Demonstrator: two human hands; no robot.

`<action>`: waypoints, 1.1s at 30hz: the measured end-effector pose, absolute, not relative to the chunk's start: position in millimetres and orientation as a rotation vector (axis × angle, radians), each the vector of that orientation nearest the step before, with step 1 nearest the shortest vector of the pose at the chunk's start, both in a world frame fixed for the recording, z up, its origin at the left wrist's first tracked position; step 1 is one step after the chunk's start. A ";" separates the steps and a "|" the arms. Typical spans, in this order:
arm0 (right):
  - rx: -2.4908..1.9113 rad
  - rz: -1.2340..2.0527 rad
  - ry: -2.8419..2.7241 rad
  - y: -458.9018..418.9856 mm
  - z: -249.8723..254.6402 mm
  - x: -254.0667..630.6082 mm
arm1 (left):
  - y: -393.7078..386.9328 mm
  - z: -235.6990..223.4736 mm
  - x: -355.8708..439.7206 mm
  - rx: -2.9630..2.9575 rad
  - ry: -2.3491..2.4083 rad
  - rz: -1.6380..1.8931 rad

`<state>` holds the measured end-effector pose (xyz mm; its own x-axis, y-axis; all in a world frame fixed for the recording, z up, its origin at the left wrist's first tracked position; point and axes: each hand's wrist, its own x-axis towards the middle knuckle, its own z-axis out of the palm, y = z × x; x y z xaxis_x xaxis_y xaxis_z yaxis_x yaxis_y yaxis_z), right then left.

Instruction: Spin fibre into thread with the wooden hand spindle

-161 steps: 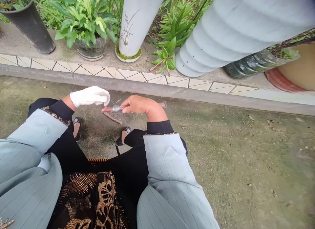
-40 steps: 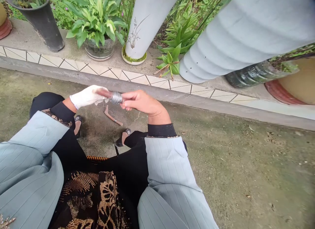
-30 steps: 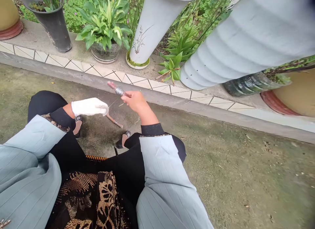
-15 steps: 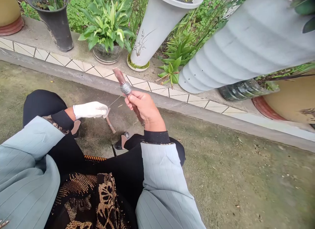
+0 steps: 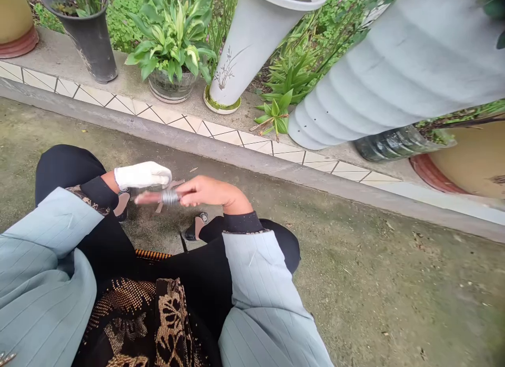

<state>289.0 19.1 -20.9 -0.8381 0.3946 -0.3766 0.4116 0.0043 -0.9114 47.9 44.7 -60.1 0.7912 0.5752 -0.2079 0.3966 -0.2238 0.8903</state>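
Low before the ledge [image 5: 130,105], my right hand [image 5: 207,191] is clamped round the stick [image 5: 147,199], which has just swung down from a raised tilt to nearly level. Its coil of wire [image 5: 170,197] now sits just beside my gloved left hand [image 5: 142,175], within easy reach, I judge; what that hand pinches, I cannot tell.

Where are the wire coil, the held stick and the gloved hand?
Wire coil [image 5: 170,198], head view: middle windings.
Held stick [image 5: 148,198], head view: bare end.
Gloved hand [image 5: 142,175], head view: glove's middle.
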 end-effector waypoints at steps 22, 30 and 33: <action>0.784 -1.913 2.058 15.0 -28.6 287.0 | 40.3 -55.2 46.9 1.917 0.767 0.196; 2.208 -2.245 2.190 38.4 -34.7 319.9 | 28.9 -48.1 55.7 1.737 0.735 0.208; 2.261 -1.490 2.240 42.0 -44.6 315.6 | 29.0 -46.9 56.5 1.839 0.723 0.154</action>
